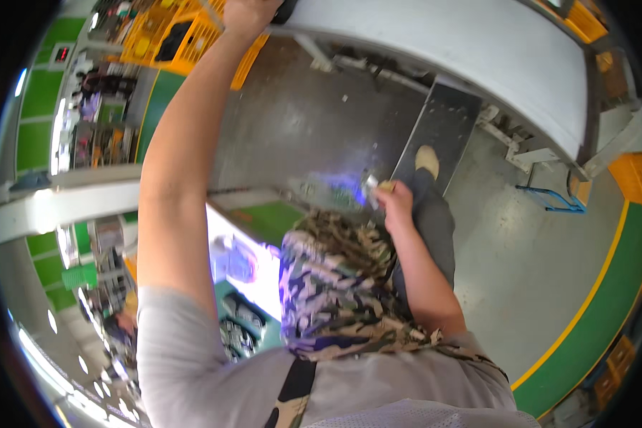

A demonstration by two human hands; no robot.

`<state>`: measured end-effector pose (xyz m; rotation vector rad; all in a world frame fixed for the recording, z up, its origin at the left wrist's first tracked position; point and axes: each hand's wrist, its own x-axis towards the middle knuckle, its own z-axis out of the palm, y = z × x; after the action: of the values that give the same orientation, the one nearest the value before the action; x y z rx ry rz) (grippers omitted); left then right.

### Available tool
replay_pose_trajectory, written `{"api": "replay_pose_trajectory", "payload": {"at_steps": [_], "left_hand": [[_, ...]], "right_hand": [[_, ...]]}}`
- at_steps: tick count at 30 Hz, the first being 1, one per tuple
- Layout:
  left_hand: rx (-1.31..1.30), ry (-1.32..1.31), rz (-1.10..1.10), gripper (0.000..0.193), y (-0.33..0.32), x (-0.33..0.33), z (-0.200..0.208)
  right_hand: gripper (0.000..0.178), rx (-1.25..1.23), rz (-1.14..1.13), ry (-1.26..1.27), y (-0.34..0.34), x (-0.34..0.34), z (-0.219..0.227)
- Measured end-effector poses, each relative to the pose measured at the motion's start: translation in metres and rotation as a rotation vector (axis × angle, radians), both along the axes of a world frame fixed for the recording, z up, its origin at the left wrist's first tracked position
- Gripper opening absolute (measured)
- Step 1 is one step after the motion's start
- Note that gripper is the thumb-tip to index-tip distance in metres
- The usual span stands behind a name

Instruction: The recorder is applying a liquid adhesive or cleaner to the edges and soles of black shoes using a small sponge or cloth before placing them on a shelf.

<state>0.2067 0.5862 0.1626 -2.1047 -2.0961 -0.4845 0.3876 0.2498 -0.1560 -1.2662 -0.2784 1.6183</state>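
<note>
Your right hand [398, 203] has its fingers bent around a small piece [370, 187], part yellow, part pale and shiny. The piece is out past the near edge of the surface [442, 43], in front of your apron [335, 278] and just beside your right leg. It seems to be held near one end, with the pale part jutting beyond your fingers. If that grip is as slight as it looks, a knock against your knee could twist the piece loose. With the surface not beneath it, it would likely end up on the floor [521, 242] or the dark board [446, 118] where your shoe [426, 161] rests.

Your left hand [250, 13] is up by the surface's near left corner, next to a dark thing [284, 11]. The frame cuts both off, so I can't tell whether those fingers are grasping it or released. If they have it only loosely, it could slip over that corner, toward the crate [196, 46] or the floor.

Your arms are spread well apart, one reaching far and one low. Watching one hand could mean missing a slip in the other, and leaning further could unsettle your balance.
</note>
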Motion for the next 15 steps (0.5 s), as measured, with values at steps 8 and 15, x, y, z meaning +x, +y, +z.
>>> {"api": "replay_pose_trajectory", "payload": {"at_steps": [8, 15], "left_hand": [[0.015, -0.305, -0.112, 0.074, -0.375, -0.169, -0.107], [-0.414, -0.401, 1.094, 0.096, -0.735, -0.326, -0.222]], "right_hand": [[0.015, 0.04, 0.161, 0.055, 0.018, 0.013, -0.036], [0.015, -0.123, 0.261, -0.067, 0.012, 0.016, -0.048]]}}
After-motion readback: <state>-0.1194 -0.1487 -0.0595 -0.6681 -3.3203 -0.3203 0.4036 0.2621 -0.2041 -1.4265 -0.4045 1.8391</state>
